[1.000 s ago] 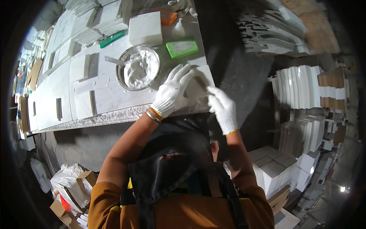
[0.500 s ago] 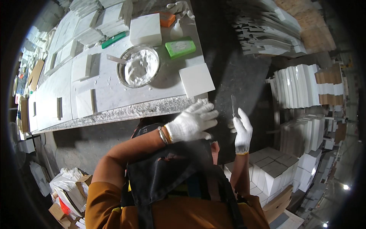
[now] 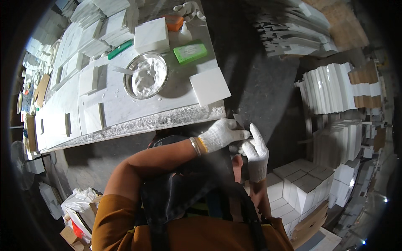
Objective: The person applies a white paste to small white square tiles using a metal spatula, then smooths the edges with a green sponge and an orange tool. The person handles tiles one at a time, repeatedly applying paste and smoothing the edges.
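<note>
My right hand (image 3: 256, 155), in a white knit glove, is closed around a thin flat-bladed tool (image 3: 238, 120). Only a narrow grey part of its blade shows, pointing away from me, and the handle is hidden. Close against it is my gloved left hand (image 3: 221, 134), fingers bent together at the blade's near part; whether they grip the blade itself I cannot make out. Just beyond the hands, a square white tile (image 3: 210, 86) overhangs the corner of the worktable (image 3: 121, 109). Farther left stands a round bowl (image 3: 163, 82) of white paste (image 3: 147, 76) with a pale spatula (image 3: 121, 70) resting in it.
A green box (image 3: 190, 53), a white squeeze bottle (image 3: 184, 33), an orange box (image 3: 173, 23) and a white block (image 3: 151, 35) stand beyond the bowl. A green tool (image 3: 120, 49) lies to their left. White slabs (image 3: 328, 88) and boxed stacks (image 3: 302, 184) line the right side.
Both hands have come together: my left hand has moved right and its spread fingers have closed. My right hand has shifted left and nearer with the tool. The view has shifted slightly.
</note>
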The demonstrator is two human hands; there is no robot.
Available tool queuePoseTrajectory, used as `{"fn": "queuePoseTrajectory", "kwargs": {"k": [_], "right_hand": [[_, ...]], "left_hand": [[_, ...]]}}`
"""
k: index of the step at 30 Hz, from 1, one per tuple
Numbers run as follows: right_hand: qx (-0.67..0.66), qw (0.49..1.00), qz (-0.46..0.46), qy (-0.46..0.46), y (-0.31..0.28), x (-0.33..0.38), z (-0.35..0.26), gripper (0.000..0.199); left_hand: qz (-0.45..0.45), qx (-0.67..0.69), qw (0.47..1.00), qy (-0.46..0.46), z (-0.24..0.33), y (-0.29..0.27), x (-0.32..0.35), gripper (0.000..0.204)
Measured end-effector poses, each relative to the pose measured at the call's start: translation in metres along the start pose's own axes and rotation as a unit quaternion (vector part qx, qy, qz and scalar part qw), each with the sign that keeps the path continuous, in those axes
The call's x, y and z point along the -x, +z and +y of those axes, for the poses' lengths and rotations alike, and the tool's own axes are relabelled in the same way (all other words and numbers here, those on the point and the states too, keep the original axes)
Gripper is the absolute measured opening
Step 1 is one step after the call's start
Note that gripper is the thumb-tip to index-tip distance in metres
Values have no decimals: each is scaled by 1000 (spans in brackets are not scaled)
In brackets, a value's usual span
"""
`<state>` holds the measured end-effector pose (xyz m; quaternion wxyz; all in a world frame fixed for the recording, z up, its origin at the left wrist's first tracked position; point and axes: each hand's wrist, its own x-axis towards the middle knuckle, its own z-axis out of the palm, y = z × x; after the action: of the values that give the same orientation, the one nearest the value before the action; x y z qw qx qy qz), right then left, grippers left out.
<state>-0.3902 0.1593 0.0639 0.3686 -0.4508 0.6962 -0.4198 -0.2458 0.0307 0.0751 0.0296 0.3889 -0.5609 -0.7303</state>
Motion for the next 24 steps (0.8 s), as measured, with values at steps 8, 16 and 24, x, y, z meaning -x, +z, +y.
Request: {"fn": "queuePoseTrajectory", "kwargs": {"k": [8,16,24], "right_hand": [[97,987,10,-128,3,-13,9,44],[-11,996,-44,71,-13,-42,-11,33],[48,982,-68,-171,9,-143,-14,33]], "left_hand": [[8,25,998,63,-28,3,-15,28],[129,-174,970,112,-19,-38,18,28],[363,-424,779,287,-38,-97,38,56]]}}
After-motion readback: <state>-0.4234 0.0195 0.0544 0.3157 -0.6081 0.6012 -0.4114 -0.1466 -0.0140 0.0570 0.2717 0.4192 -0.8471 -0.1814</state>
